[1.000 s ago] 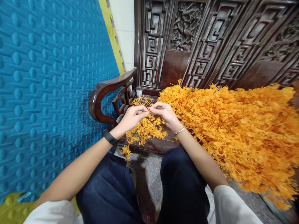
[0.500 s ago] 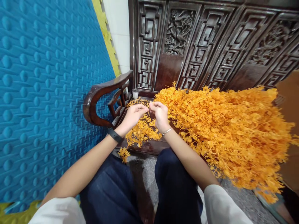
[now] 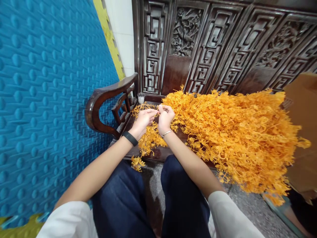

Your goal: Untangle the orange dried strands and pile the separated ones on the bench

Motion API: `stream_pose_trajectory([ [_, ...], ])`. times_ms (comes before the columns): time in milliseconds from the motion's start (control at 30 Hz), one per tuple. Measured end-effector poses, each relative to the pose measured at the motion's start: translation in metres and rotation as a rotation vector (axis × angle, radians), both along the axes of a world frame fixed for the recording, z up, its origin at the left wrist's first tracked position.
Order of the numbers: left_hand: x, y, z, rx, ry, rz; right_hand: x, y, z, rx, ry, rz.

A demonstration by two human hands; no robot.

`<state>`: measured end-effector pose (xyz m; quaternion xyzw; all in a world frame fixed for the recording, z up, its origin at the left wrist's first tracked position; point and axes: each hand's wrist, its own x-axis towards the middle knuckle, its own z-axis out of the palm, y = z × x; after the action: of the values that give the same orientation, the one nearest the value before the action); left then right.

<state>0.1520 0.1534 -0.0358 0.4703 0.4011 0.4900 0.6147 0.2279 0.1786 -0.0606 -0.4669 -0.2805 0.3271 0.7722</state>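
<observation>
orange sprigs (image 3: 150, 138) overhang bench edge (image 3: 158, 155); floor (image 3: 155, 177) shows between knees (image 3: 172, 170)

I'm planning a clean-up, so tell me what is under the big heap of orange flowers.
A dark bench seat shows beside the heap on the left, with grey floor below its near edge. Anything else beneath is covered and cannot be seen.

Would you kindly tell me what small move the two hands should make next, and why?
Perhaps ease the right hand slightly away from the left hand, to check what is between them: their fingertips meet, or nearly so, over the bench seat by a small orange heap, and anything held there is too small to make out.
</observation>
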Motion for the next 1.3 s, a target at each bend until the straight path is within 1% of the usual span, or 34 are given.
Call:
stream_pose_trajectory([
  [67,0.002,0.002,0.0,-0.028,-0.006,0.029,-0.003,0.005,-0.001,-0.003,0.024,-0.012],
  [133,0.004,-0.001,0.002,-0.054,-0.007,0.051,0.0,0.012,-0.003,-0.057,0.027,-0.037],
  [233,0.004,-0.012,0.003,-0.051,0.017,0.023,0.022,0.023,-0.006,-0.217,0.039,-0.125],
  [300,0.001,-0.02,0.002,0.02,0.042,-0.033,0.042,0.026,-0.01,-0.265,0.028,-0.122],
  [367,-0.006,-0.025,-0.001,0.092,0.071,-0.066,0.056,0.025,-0.016,-0.295,-0.012,-0.061],
  [433,-0.016,-0.023,-0.003,0.103,0.08,-0.048,0.06,0.022,-0.022,-0.312,-0.073,0.05],
  [500,-0.027,-0.017,-0.005,0.104,0.069,0.002,0.054,0.02,-0.028,-0.326,-0.17,0.192],
  [567,-0.038,-0.012,-0.004,0.129,0.046,0.044,0.046,0.02,-0.034,-0.347,-0.311,0.323],
  [633,-0.046,-0.009,-0.001,0.139,0.024,0.056,0.041,0.022,-0.04,-0.377,-0.455,0.401],
  [800,-0.054,-0.011,0.003,0.085,0.008,-0.007,0.048,0.03,-0.053,-0.479,-0.724,0.435],
  [867,-0.054,-0.012,0.004,0.094,0.024,-0.035,0.052,0.031,-0.057,-0.504,-0.793,0.444],
  [933,-0.054,-0.013,0.004,0.122,0.068,-0.099,0.054,0.03,-0.057,-0.504,-0.828,0.45],
  [1033,-0.053,-0.017,0.007,0.177,0.131,-0.201,0.053,0.027,-0.049,-0.452,-0.826,0.431],
  [1100,-0.053,-0.019,0.009,0.198,0.118,-0.212,0.05,0.022,-0.039,-0.388,-0.796,0.394],
  [1133,-0.053,-0.02,0.01,0.198,0.099,-0.205,0.048,0.019,-0.033,-0.325,-0.75,0.366],
  [1167,-0.053,-0.02,0.011,0.192,0.077,-0.192,0.046,0.015,-0.026,-0.236,-0.689,0.333],
  [1233,-0.054,-0.019,0.012,0.165,0.036,-0.156,0.04,0.004,-0.013,0.0,-0.553,0.253],
  [1300,-0.056,-0.017,0.012,0.142,0.003,-0.133,0.035,-0.009,-0.001,0.231,-0.484,0.189],
])
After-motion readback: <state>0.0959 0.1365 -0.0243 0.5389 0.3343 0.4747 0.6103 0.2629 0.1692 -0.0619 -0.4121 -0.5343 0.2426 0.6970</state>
